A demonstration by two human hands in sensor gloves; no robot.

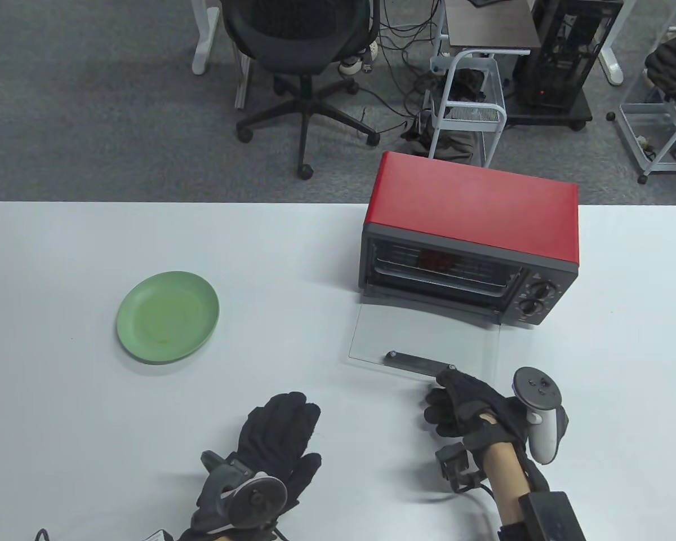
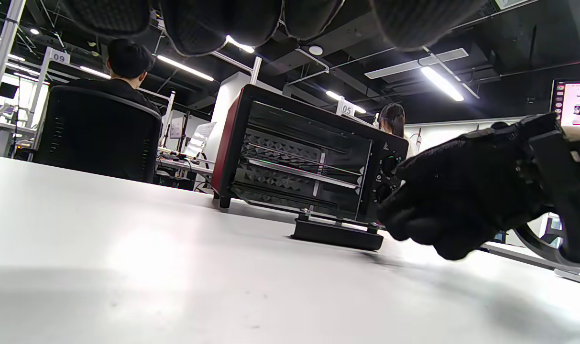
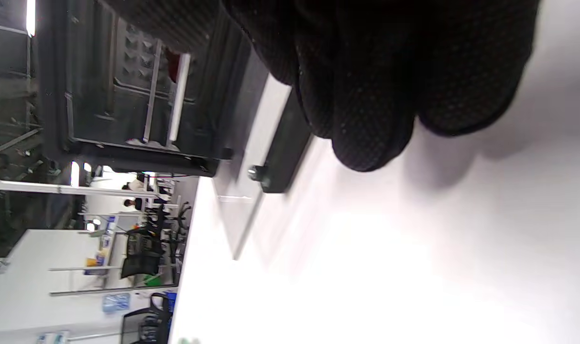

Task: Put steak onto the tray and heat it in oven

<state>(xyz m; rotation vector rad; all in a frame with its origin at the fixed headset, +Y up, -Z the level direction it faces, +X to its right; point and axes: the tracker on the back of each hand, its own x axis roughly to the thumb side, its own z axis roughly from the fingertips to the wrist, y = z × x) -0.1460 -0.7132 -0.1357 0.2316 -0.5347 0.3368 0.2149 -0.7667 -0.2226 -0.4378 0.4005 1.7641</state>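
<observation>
The red toaster oven (image 1: 473, 208) stands at the back right of the white table, its glass door (image 1: 422, 338) folded flat onto the tabletop. Something reddish, apparently the steak (image 1: 436, 259), shows inside on the rack. My right hand (image 1: 462, 400) sits just beyond the right end of the door's black handle (image 1: 419, 363). Its fingers (image 3: 366, 95) are curled and nothing shows inside them. From the left wrist view, that hand (image 2: 452, 200) meets the handle (image 2: 337, 235) at its end. My left hand (image 1: 281, 439) lies flat on the table, fingers straight.
An empty green plate (image 1: 168, 315) lies at the left of the table (image 1: 62, 394). Beyond the far edge are an office chair (image 1: 301, 34), a white cart (image 1: 470, 107) and cables on the carpet. People sit at desks behind the oven (image 2: 294, 157).
</observation>
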